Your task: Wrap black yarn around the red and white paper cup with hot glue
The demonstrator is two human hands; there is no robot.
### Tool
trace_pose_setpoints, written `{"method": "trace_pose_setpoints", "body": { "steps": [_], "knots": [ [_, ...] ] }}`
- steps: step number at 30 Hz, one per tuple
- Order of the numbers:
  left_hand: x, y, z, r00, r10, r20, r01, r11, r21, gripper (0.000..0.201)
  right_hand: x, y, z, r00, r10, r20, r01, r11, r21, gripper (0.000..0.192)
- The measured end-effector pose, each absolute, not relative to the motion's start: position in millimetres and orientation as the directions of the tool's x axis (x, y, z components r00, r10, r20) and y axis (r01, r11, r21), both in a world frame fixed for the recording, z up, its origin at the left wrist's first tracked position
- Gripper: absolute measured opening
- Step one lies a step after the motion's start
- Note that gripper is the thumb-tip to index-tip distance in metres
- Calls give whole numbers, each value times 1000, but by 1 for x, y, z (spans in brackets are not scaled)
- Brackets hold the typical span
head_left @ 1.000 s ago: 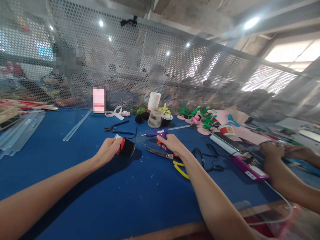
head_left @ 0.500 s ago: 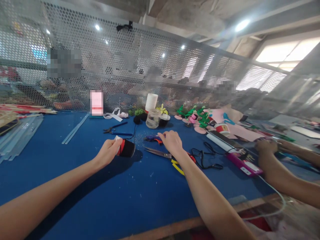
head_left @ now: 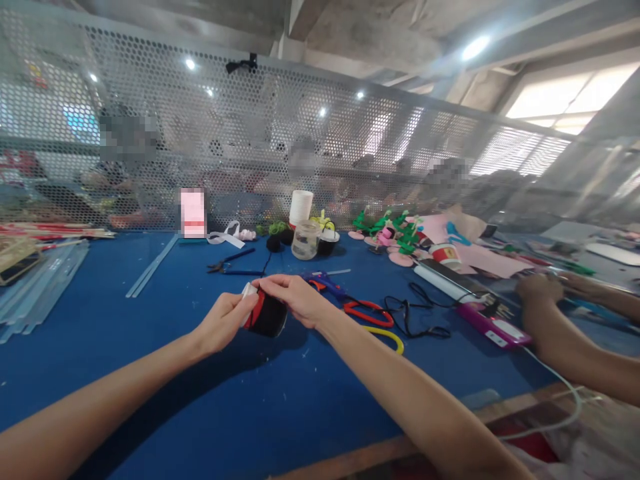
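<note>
Now, at the craft desk (head_left: 150,373): I work over blue felt, a perforated metal screen behind.
My left hand (head_left: 225,323): closed around the near end of a small black roll with a red band (head_left: 267,315), held just above the desk.
My right hand (head_left: 295,297): fingers pinch the roll's top edge from the far side.
Just beyond: a blue glue gun (head_left: 325,281) and red-and-yellow-handled scissors (head_left: 373,319) lie on the desk.
Far right: a co-worker's hand (head_left: 540,290) rests near a purple device (head_left: 493,328).
</note>
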State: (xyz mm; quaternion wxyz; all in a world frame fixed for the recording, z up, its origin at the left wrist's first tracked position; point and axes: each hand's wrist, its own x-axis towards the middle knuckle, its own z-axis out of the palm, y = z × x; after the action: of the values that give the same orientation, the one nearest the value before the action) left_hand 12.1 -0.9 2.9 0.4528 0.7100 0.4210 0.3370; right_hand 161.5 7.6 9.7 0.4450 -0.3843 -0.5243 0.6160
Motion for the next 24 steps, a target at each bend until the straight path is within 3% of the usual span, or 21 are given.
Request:
{"method": "trace_pose_setpoints", "body": {
  "steps": [7, 11, 14, 18, 24],
  "knots": [
    [14, -1, 5, 417, 908, 48, 333, -202, 921, 41, 166, 1, 12, -81, 980, 181, -48, 177, -983, 14],
    [15, -1, 6, 432, 901, 42, 330, -202, 922, 40, 171, -1, 13, -73, 970, 234, 182, 243, -953, 25],
    [15, -2, 6, 449, 892, 53, 329, -220, 918, 40, 172, -1, 8, -145, 975, 167, 288, 203, -936, 39],
    [15, -4, 5, 486, 873, 38, 351, -235, 906, 41, 167, -2, 2, -285, 953, 101, 119, 139, -983, 37],
    [16, -4, 6, 517, 856, -1, 372, -223, 901, 43, 159, -2, 5, -92, 982, 166, -44, 163, -986, 16]
  ]
}}
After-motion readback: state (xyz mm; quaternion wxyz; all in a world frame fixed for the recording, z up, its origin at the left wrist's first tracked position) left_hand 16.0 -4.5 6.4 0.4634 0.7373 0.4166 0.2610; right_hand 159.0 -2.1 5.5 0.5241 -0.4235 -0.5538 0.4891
